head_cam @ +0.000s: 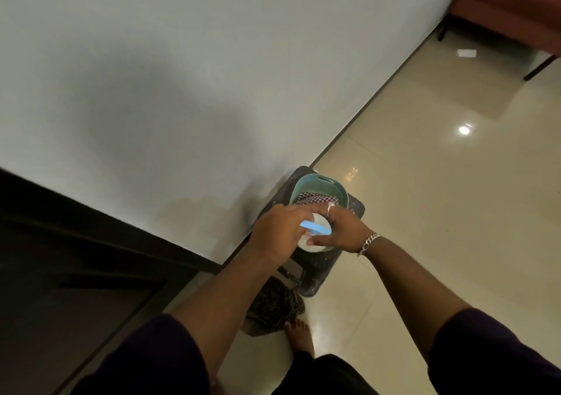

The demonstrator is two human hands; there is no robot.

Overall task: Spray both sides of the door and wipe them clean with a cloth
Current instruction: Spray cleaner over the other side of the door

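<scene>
Step in hand, by appearance: readying the spray bottle (314, 233) before any spraying. Left hand (277, 232) and right hand (346, 230) both grip the bottle, held above the basket (318, 186). The cloth (315, 197) lies in the basket. The door (76, 273) stands at left. Next: aim the nozzle at the door.

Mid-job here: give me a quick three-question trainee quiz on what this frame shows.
1. True or false: both hands hold the spray bottle.
2. Where does the checkered cloth lie? A) in the teal basket B) on the floor C) over the door
3. Fill in: the basket sits on a dark ____ beside the wall.

Key: 1 true, the left hand and right hand both grip it. 2 A. 3 stool.
</scene>
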